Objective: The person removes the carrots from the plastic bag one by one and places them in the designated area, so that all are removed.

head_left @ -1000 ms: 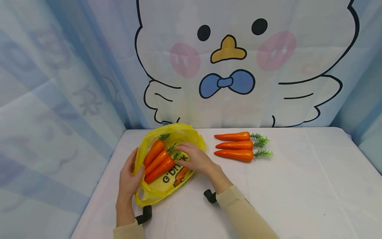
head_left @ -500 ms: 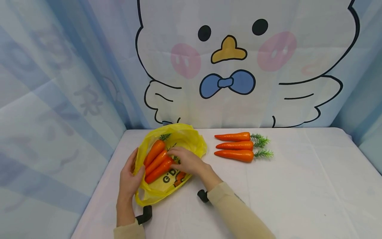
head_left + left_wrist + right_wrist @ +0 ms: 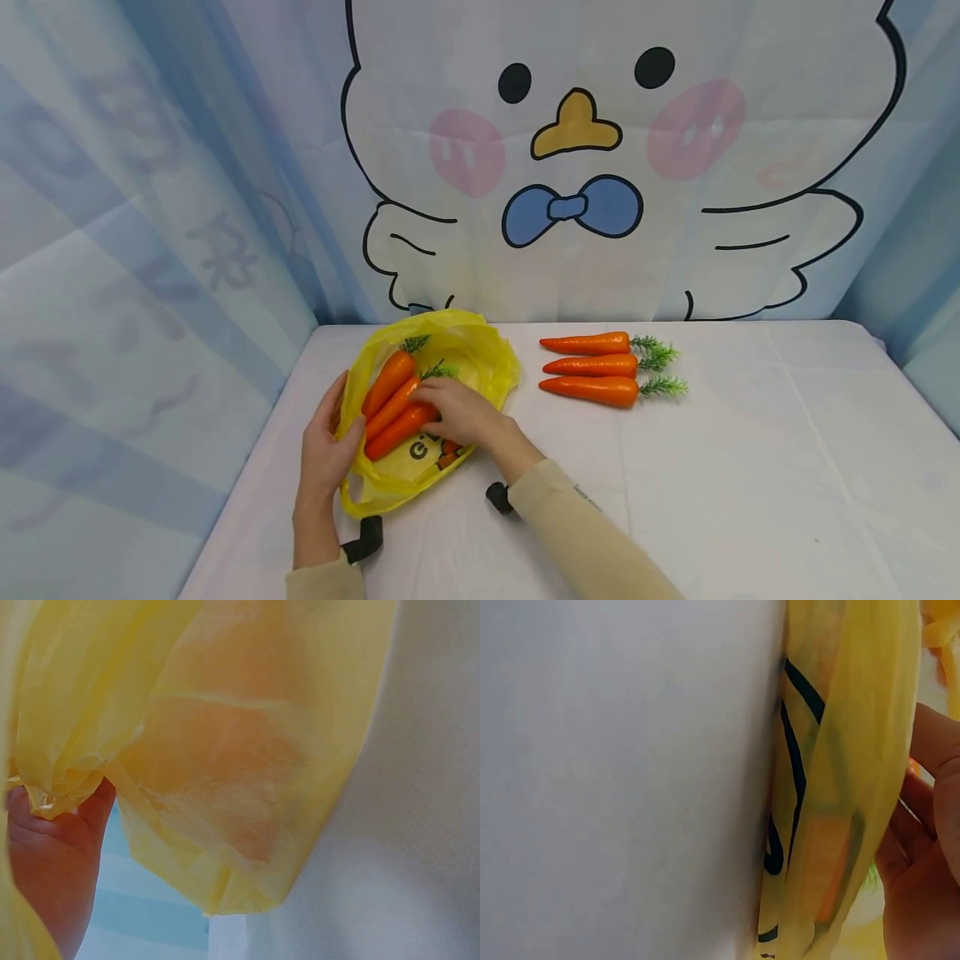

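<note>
A yellow plastic bag (image 3: 491, 354) lies on the table with its mouth held wide. Inside it are three orange carrots with green tops: an upper one (image 3: 390, 379), a middle one (image 3: 392, 410) and a lower one (image 3: 393, 435). My left hand (image 3: 326, 454) grips the bag's left edge; bunched plastic shows at its thumb (image 3: 97, 806) in the left wrist view. Reaching in over the right side, my right hand (image 3: 467, 412) has fingers and thumb around the leafy end of the lower carrot, whose top is hidden. The right wrist view has the bag's side in front of the fingers (image 3: 907, 832).
To the right of the bag, three more carrots lie in a row: a back one (image 3: 588, 343), a middle one (image 3: 592, 365) and a front one (image 3: 592, 390). A white cloth covers the table (image 3: 750, 467). Behind stands a curtain (image 3: 570, 283) with a cartoon print.
My right hand has moved left and slightly down inside the bag, from the carrots' leafy tops onto the lower carrot. The left hand and the bag have stayed in place.
</note>
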`<state>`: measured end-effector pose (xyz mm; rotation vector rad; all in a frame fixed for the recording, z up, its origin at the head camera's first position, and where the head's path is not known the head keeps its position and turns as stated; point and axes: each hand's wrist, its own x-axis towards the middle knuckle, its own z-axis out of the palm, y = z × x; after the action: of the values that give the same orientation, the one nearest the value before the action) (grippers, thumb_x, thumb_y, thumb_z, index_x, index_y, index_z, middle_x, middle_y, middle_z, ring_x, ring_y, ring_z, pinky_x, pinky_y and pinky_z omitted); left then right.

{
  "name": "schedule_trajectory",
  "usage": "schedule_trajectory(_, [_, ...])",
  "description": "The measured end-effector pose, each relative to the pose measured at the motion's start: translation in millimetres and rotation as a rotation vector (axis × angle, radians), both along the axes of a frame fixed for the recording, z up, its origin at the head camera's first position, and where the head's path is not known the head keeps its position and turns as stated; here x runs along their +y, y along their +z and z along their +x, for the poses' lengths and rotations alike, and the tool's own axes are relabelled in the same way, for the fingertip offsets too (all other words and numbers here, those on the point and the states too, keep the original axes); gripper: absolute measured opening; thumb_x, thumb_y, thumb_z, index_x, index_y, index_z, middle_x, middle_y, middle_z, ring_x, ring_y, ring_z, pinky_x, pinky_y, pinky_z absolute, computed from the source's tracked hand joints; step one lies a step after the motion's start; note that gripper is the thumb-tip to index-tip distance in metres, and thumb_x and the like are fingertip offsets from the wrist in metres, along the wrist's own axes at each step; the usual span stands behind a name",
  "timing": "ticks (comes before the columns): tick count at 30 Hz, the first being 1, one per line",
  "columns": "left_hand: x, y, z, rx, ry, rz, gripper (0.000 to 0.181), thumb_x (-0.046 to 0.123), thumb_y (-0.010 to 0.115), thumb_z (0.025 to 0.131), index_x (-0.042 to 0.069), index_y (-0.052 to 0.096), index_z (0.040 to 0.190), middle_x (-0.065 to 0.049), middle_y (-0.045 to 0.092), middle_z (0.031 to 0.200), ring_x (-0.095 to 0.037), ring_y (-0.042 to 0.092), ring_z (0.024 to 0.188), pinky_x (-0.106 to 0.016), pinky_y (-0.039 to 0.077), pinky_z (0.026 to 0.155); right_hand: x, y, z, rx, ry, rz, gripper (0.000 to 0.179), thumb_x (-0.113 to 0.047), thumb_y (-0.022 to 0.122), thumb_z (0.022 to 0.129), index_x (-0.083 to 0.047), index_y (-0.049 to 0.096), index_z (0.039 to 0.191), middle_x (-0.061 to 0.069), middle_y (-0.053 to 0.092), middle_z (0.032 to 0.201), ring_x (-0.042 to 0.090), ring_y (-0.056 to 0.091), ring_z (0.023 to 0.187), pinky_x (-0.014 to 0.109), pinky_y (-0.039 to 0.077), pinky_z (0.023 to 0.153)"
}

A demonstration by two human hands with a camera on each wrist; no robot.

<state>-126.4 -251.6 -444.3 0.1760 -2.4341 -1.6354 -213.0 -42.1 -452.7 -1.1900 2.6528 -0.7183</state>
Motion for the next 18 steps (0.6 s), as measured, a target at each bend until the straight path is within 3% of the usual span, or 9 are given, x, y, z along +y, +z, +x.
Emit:
schedule_trajectory(11, [-1.7,-2.1,-1.7,0.018,-0.007,-0.016,0.066,0.002,0.058,0.098,0.016,0.035,0.158,-0.003,0.036,0.160,-0.023,0.033,0.145,-0.039,0.030,0.117,-4.7,-6.4,1.0,0.094,0.016,0.061,0.046,-0.019,0.076,0.091,-0.018,0.064,0.135,0.003,0.055,0.143,0.021,0.051,0.130,0.031,0.036,0.113])
schedule_trajectory(18, [-2.5,-3.3,-1.9,0.054,-0.020,-0.019,0.066,0.000,0.058,0.097,0.013,0.036,0.158,-0.005,0.036,0.160,-0.023,0.034,0.145,-0.013,0.030,0.109,-2.4,-5.6,2.1,0.094,0.022,0.043,0.045,-0.020,0.078,0.090,-0.018,0.066,0.133,0.002,0.058,0.138,0.020,0.054,0.125,0.031,0.038,0.111])
